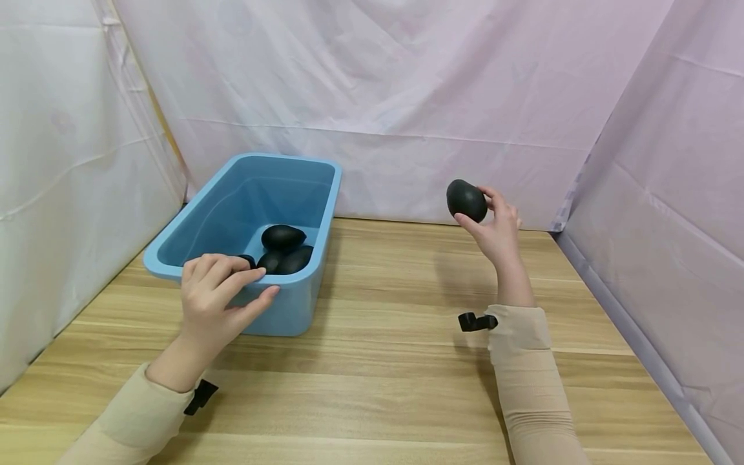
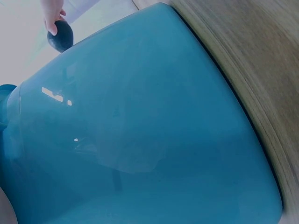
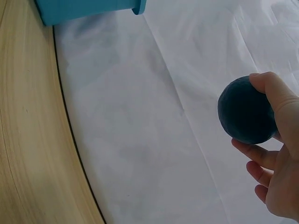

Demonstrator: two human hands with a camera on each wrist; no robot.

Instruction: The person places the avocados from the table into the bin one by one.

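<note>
Black egg-shaped object point(image 1: 466, 200): matte, smooth, rounded; pinched in fingertips of right hand point(image 1: 498, 234), raised above wooden table point(image 1: 395, 336). Left hand point(image 1: 212, 300): fingers curled over near rim of blue bin point(image 1: 302, 187) holding similar black pieces point(image 1: 283, 237).

Light wooden table point(image 1: 395, 361), grain lengthwise, a blue plastic bin point(image 1: 302, 303) directly on its left-rear part

A matte black, egg-shaped stone point(image 1: 466, 200) is held up in the air in the fingertips of the right hand point(image 1: 498, 229), well apart from the blue bin point(image 1: 197, 226). The left hand point(image 1: 216, 298) grips the bin's near rim, and the bin stands upright on the counter point(image 1: 395, 361) with several more black stones point(image 1: 283, 248) heaped inside.
</note>
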